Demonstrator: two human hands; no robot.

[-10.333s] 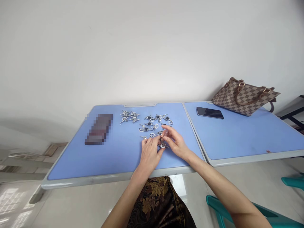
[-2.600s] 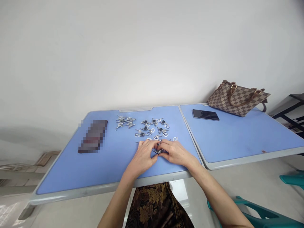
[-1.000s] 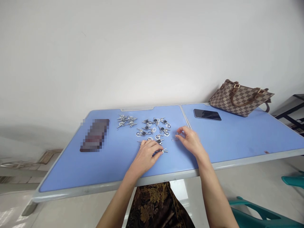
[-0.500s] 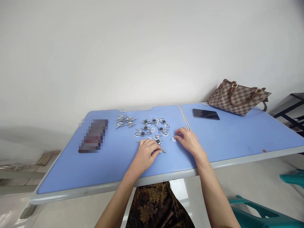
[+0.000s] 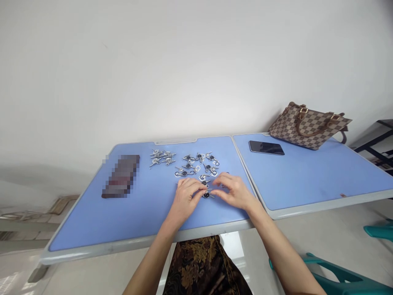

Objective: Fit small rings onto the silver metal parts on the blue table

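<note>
My left hand [image 5: 188, 199] is low over the table, its thumb and fingertips pinched together on a small thin metal piece [image 5: 209, 189]. Just right of it, my right hand [image 5: 235, 191] has its thumb and fingers apart, with nothing visible between them. Below the fingertips lies a small metal part with a black round disc [image 5: 206, 195]. Beyond the hands, several similar parts with black discs [image 5: 188, 166], dark rings and pale flat plates are spread out. My left fingers hide some of the nearest pieces.
A heap of silvery metal parts [image 5: 162, 156] lies farther left on the blue table [image 5: 129, 221]. At the left is a blurred dark object [image 5: 121, 176]. A phone [image 5: 266, 148] and a checked handbag [image 5: 308, 126] rest on the right-hand table. Green stools [image 5: 340, 274] stand below.
My right hand has moved left, close to my left fingertips, and its fingers have spread. My left hand has shifted slightly, exposing a black-disc part beneath it.
</note>
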